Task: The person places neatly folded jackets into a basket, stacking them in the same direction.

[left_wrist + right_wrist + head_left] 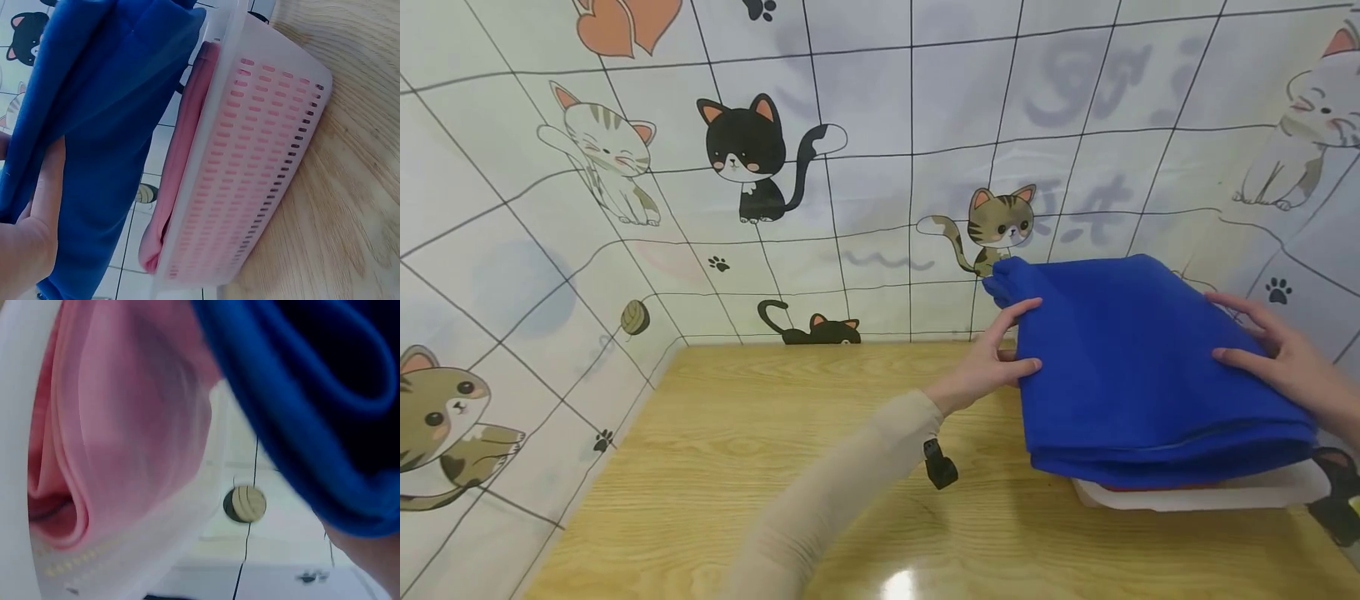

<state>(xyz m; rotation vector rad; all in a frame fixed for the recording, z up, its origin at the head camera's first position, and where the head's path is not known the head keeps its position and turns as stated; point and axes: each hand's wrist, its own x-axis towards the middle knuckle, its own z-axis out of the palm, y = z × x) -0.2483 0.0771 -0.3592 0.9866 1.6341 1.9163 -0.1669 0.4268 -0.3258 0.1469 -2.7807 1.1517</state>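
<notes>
A folded blue cloth (1135, 358), several layers thick, is held between both hands. My left hand (981, 371) grips its left edge, and the left wrist view shows fingers tucked against the folds. On the opposite edge my right hand (1292, 358) holds the cloth, thumb and fingers spread apart along it. Beneath is a white plastic basket (1210, 498) with slotted walls, mostly covered by the cloth in the head view. A folded pink cloth (187, 150) lies in the basket, rising above its rim. A gap shows between the blue and pink cloths in both wrist views.
The basket stands at the right of a wood-grain table (760, 442). A white wall covering (880, 192) with black grid lines and printed cats surrounds the table at the back and sides. A black wrist device (938, 465) hangs by the left sleeve.
</notes>
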